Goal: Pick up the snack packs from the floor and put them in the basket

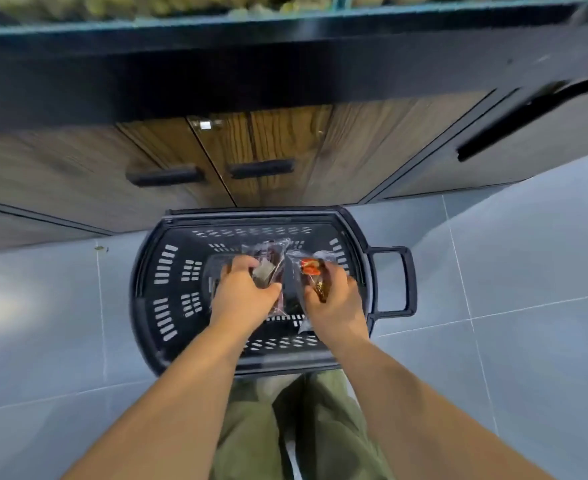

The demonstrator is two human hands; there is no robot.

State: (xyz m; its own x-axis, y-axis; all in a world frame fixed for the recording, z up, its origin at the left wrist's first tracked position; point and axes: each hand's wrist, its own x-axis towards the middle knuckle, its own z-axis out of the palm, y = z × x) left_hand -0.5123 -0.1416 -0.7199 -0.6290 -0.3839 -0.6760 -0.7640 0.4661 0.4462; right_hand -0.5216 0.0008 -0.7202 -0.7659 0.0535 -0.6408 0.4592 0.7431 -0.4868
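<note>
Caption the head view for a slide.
Left hand grips dark snack pack, right hand red-printed snack pack, over black basket.

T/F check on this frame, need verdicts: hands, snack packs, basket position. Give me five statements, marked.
1. The left hand grips a dark-red snack pack. True.
2. The right hand is empty. False: it grips an orange-labelled snack pack.
3. The black basket stands on a table. False: it stands on the grey tiled floor.
4. The basket's side handle sticks out to the person's right. True.
5. Both hands are outside the basket's rim. False: both are over its inside, with their packs.
</note>
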